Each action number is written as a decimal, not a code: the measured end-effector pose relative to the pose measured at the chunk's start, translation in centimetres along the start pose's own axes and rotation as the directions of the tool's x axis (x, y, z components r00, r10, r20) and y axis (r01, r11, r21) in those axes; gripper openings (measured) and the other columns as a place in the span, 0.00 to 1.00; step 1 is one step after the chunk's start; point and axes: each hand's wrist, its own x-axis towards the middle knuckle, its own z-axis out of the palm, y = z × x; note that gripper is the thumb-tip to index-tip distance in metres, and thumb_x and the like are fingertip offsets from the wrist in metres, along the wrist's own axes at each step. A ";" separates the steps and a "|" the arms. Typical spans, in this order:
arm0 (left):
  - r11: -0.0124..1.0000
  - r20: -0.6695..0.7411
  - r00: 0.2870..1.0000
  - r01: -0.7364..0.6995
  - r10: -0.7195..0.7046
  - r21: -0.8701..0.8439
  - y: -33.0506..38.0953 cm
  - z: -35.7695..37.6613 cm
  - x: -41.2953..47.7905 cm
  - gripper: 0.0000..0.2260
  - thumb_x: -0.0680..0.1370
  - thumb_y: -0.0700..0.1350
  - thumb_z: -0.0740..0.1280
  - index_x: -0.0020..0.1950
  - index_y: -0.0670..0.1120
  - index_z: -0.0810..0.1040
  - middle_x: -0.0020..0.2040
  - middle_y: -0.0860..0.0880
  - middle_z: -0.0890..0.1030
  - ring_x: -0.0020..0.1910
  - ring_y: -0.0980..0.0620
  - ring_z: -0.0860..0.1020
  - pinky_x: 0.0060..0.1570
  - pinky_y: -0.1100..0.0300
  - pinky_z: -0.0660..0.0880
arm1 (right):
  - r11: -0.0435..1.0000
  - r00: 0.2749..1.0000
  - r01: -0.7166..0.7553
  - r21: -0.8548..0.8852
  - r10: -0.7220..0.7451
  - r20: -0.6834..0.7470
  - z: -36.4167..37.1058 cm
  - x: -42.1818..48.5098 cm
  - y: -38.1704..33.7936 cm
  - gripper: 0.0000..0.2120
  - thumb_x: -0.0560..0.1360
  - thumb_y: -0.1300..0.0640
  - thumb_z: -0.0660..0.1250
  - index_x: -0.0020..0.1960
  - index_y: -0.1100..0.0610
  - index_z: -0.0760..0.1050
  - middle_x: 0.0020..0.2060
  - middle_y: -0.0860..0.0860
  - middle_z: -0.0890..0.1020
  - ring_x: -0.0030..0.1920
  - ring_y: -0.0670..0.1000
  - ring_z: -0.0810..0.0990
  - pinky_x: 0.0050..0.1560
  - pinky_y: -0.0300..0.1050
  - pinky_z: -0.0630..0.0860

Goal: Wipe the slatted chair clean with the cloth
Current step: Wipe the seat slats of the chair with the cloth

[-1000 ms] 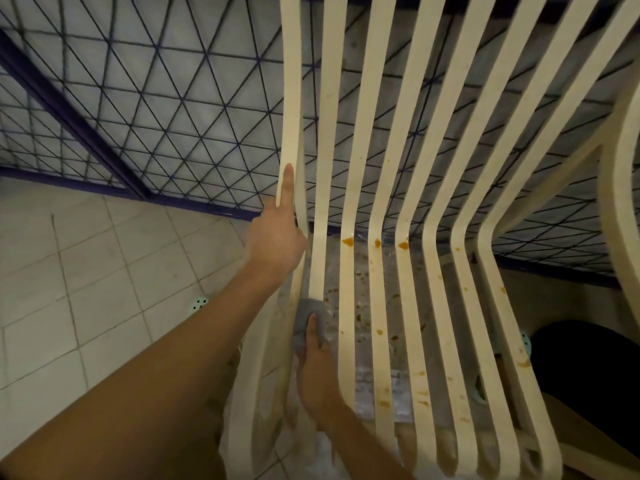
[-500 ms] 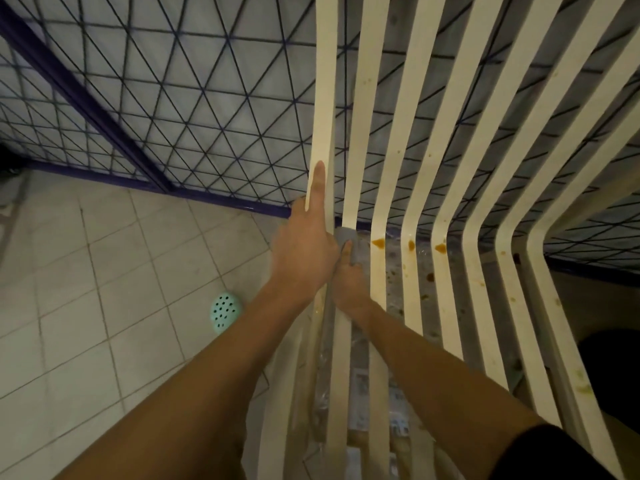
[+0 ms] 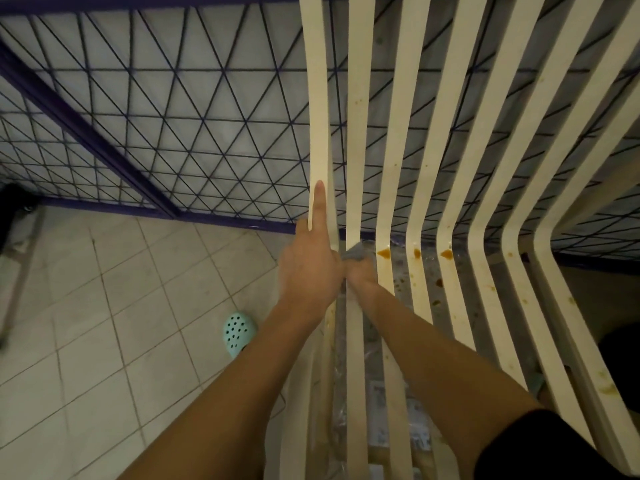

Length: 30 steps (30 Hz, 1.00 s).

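- cream slatted chair [image 3: 358,98] is seen from above; the slats run up from the seat and are bent at mid-frame.
- left grip [image 3: 310,268] is set on the leftmost slat: index finger laid straight up along it, thumb out to the left, remaining fingers wrapped round the slat's right edge.
- right grip [image 3: 362,277] is bunched round a small grey cloth [image 3: 356,253], fingers curled on it, partly hidden behind the left grip.
- the cloth is pressed on the second slat from the left, right at the bend, touching the left grip.
- orange-brown stains [image 3: 383,252] are seen at the bends of the next three slats; smaller specks are scattered down the slats to the right.
- mint-green perforated clog [image 3: 239,332] is lying on the pale tiled floor [image 3: 104,306], left of the left forearm.
- dark-blue wire grille [image 3: 207,116] with triangular mesh is standing behind the chair.
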 end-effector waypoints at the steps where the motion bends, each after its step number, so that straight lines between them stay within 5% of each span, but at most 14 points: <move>1: 1.000 0.005 1.000 0.003 -0.003 0.002 0.0 0.0 -0.1 0.42 0.78 0.40 0.63 0.78 0.56 0.35 0.54 0.44 0.75 0.40 0.51 0.74 0.38 0.55 0.75 | 0.996 0.998 -0.059 0.070 0.058 0.014 -0.4 0.3 -0.8 0.11 0.78 0.56 0.65 0.57 0.60 0.74 0.51 0.55 0.81 0.51 0.53 0.80 0.58 0.51 0.76; 5: 1.000 0.000 1.000 -0.005 0.005 0.021 0.2 -0.1 0.0 0.41 0.78 0.44 0.63 0.78 0.55 0.35 0.54 0.45 0.74 0.38 0.52 0.72 0.35 0.58 0.71 | 0.994 0.997 -0.077 0.080 0.074 0.038 -0.8 1.6 -1.2 0.17 0.80 0.52 0.62 0.60 0.65 0.75 0.50 0.58 0.79 0.55 0.58 0.78 0.55 0.45 0.76; 7: 0.999 -0.005 1.000 -0.012 0.012 0.045 0.2 0.0 0.0 0.41 0.78 0.44 0.63 0.78 0.55 0.34 0.56 0.45 0.74 0.39 0.52 0.73 0.37 0.57 0.75 | 0.996 0.999 0.041 0.074 -0.041 -0.007 -0.4 1.5 -0.7 0.12 0.81 0.58 0.59 0.50 0.66 0.78 0.37 0.54 0.80 0.41 0.53 0.80 0.34 0.36 0.74; 9: 0.999 0.002 1.000 -0.011 0.011 0.047 0.2 0.0 0.2 0.41 0.78 0.45 0.63 0.78 0.55 0.34 0.58 0.44 0.74 0.40 0.52 0.74 0.38 0.57 0.76 | 0.986 0.989 0.146 0.086 -0.148 0.023 0.0 1.9 -0.1 0.17 0.80 0.63 0.56 0.34 0.56 0.72 0.23 0.48 0.73 0.26 0.49 0.72 0.21 0.38 0.64; 11: 0.999 0.000 1.000 -0.013 0.013 0.031 0.3 -0.1 0.3 0.41 0.79 0.46 0.62 0.78 0.55 0.34 0.58 0.44 0.73 0.40 0.51 0.74 0.38 0.57 0.75 | 0.978 0.980 0.199 0.070 -0.198 -0.019 0.4 2.3 0.1 0.18 0.78 0.61 0.57 0.31 0.48 0.66 0.25 0.48 0.70 0.28 0.49 0.67 0.25 0.44 0.65; 15: 1.000 0.002 1.000 -0.008 0.008 -0.007 0.4 -0.2 0.3 0.40 0.79 0.45 0.62 0.78 0.55 0.34 0.56 0.43 0.74 0.40 0.51 0.74 0.38 0.57 0.75 | 0.975 0.982 0.141 -0.174 -0.160 -0.102 -0.1 2.5 0.7 0.12 0.79 0.47 0.58 0.38 0.45 0.63 0.40 0.51 0.74 0.36 0.45 0.70 0.41 0.38 0.70; 20: 1.000 0.012 1.000 -0.004 0.004 0.028 0.2 0.0 0.4 0.44 0.77 0.42 0.65 0.77 0.56 0.33 0.55 0.43 0.74 0.39 0.50 0.75 0.36 0.56 0.75 | 0.909 0.938 0.296 -0.294 -0.335 -0.091 0.1 -0.1 2.1 0.13 0.81 0.51 0.58 0.39 0.41 0.61 0.38 0.44 0.71 0.35 0.40 0.69 0.38 0.36 0.69; 23: 0.999 0.020 1.000 0.006 -0.006 0.041 -0.1 0.1 0.4 0.45 0.77 0.39 0.65 0.77 0.56 0.33 0.54 0.43 0.74 0.38 0.50 0.74 0.34 0.58 0.72 | 0.876 0.905 0.395 -0.278 -0.423 -0.048 -0.2 -2.1 4.7 0.14 0.82 0.59 0.57 0.38 0.57 0.66 0.26 0.47 0.72 0.24 0.45 0.71 0.23 0.37 0.69; 27: 0.999 0.015 1.000 0.007 -0.007 -0.032 0.1 0.0 0.5 0.44 0.77 0.38 0.64 0.78 0.56 0.35 0.55 0.43 0.74 0.40 0.50 0.75 0.36 0.55 0.75 | 0.918 0.929 0.369 -0.148 -0.370 0.023 -0.5 -4.6 8.0 0.15 0.81 0.57 0.58 0.35 0.54 0.63 0.30 0.52 0.67 0.25 0.47 0.65 0.18 0.37 0.65; 30: 0.999 0.015 1.000 0.003 -0.002 -0.036 0.1 -0.1 0.4 0.44 0.76 0.37 0.64 0.78 0.56 0.36 0.55 0.42 0.74 0.40 0.50 0.73 0.36 0.56 0.72 | 0.927 0.928 0.366 -0.088 -0.370 -0.037 -1.1 -7.7 9.5 0.14 0.81 0.66 0.54 0.38 0.57 0.61 0.29 0.54 0.63 0.22 0.47 0.63 0.20 0.39 0.62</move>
